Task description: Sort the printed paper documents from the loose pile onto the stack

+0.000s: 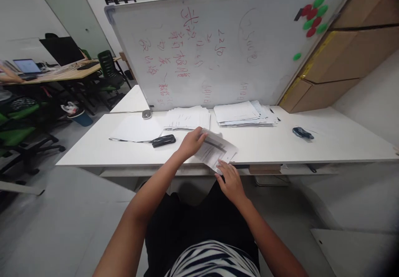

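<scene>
My left hand [190,143] pinches the upper left edge of a few printed sheets of paper [215,150], thumb on top. The sheets are tilted over the front edge of the white table. At their lower right edge is my right hand [232,183], with its fingertips on the paper and the thumb tucked below; its hold looks light. Just left of the sheets lies a black oblong object [163,141] with a thin strap. Behind them rests a spread paper stack [188,117], and a thicker paper pile [241,114] sits to its right.
A whiteboard [199,52] with red writing and magnets stands along the back of the white table [268,146]. Cardboard boxes [336,56] are stacked at right. A dark stapler-like object [303,133] lies on the table's right. Another person's arm [11,75] shows at far left.
</scene>
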The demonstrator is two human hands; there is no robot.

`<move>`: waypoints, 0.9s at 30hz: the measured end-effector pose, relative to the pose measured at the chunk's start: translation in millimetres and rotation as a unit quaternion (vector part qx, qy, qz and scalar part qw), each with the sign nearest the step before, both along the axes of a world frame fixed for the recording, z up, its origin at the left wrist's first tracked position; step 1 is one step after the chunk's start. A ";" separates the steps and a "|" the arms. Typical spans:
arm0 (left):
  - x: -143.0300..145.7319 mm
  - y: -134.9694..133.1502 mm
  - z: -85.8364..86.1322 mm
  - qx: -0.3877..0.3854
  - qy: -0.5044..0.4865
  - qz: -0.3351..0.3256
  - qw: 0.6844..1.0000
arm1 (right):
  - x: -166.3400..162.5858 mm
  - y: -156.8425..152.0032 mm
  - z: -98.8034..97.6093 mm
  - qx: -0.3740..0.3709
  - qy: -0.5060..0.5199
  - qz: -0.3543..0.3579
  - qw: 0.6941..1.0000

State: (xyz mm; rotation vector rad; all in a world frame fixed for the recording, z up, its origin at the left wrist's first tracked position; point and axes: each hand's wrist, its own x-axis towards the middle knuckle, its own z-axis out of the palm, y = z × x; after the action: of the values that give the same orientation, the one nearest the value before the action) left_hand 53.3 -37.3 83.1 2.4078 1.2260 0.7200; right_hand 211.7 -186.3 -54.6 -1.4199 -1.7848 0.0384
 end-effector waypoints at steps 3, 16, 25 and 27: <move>-10.0 -39.5 21.4 -0.011 -0.049 -0.042 0.998 | 6.0 2.0 15.5 0.014 0.141 -0.093 0.985; -34.4 -31.4 -38.2 0.078 -0.326 0.166 0.927 | 23.8 69.0 85.7 -0.156 0.385 -0.003 0.910; -51.4 -25.6 -80.5 -0.289 -0.395 0.093 0.867 | 4.3 71.6 38.8 -0.140 0.352 -0.042 0.924; -51.7 -28.0 -77.9 -0.257 -0.384 0.100 0.881 | 5.1 70.2 36.7 -0.136 0.338 -0.063 0.929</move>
State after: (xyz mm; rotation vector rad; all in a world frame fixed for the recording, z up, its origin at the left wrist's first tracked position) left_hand 1.6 -65.3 5.2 1.3539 1.1185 1.0967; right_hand 216.8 -116.1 -17.9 -1.4717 -1.1405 0.6521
